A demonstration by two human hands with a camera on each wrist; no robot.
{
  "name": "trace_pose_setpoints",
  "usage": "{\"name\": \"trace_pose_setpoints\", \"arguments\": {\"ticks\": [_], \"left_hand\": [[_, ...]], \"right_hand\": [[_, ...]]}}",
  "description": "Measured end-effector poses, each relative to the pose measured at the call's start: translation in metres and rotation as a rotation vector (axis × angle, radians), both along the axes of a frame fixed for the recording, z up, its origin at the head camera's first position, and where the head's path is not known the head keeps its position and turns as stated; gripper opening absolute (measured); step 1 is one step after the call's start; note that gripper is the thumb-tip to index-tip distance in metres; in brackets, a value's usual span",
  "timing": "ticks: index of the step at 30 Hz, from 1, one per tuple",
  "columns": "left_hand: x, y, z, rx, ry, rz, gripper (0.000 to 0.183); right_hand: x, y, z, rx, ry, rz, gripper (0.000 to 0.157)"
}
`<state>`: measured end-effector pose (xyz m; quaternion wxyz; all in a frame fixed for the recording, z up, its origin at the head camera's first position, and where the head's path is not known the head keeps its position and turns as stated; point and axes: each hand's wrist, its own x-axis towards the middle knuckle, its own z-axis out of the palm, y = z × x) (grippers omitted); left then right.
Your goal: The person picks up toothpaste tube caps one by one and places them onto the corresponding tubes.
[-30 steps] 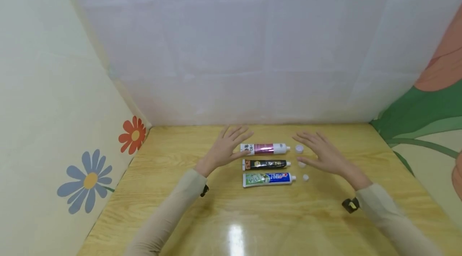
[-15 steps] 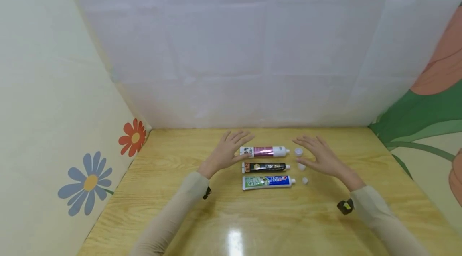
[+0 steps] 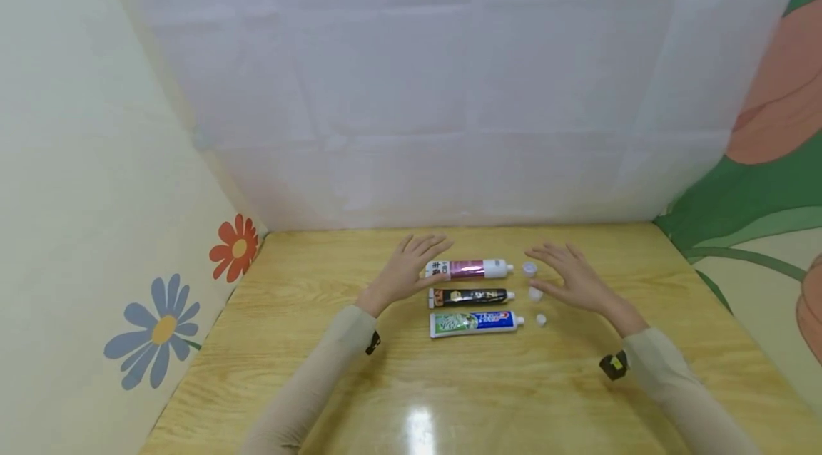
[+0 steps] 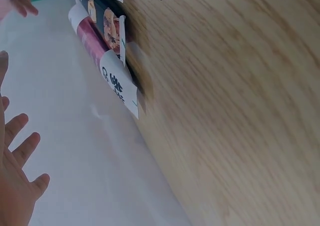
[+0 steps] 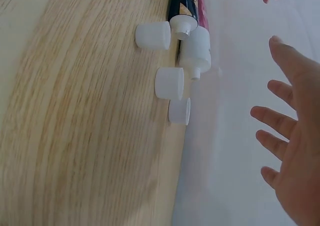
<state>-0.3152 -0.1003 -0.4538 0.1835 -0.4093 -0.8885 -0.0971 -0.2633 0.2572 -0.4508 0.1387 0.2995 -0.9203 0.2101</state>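
Three uncapped toothpaste tubes lie in a column on the table, nozzles to the right. Farthest is a white and pink tube (image 3: 467, 269), then a black tube (image 3: 472, 297), and nearest a green and blue tube (image 3: 475, 323). One white cap sits beside each nozzle: a far cap (image 3: 529, 268), a middle cap (image 3: 536, 294) and a near cap (image 3: 541, 319). My left hand (image 3: 406, 271), fingers spread, hovers by the tail of the pink tube and overlaps it in the head view. My right hand (image 3: 574, 280) hovers with fingers extended right of the caps. Both hold nothing.
The wooden table (image 3: 308, 384) meets a white sheet wall (image 3: 411, 120) at its far edge. A flower-patterned wall (image 3: 77, 227) stands on the left, and another printed panel (image 3: 770, 227) on the right. Dark wrist devices hang under both sleeves.
Both hands keep nearly the same pose over the table. The head view has shifted slightly, moving the whole scene a little down. Tubes and caps stay where they were.
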Motion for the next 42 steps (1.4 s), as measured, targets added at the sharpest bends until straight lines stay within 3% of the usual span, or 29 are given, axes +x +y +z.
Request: {"name": "trace_pose_setpoints", "arguments": {"ticks": [25,42], "left_hand": [[-0.011,-0.001,-0.015,0.021,-0.136,0.01,0.068],[-0.022,0.0,-0.022,-0.025,-0.208,0.001,0.067]], "right_hand": [[-0.011,0.001,-0.018,-0.058,-0.072,-0.014,0.056],[-0.026,0.006,-0.026,-0.108,-0.152,-0.061,0.055]]}}
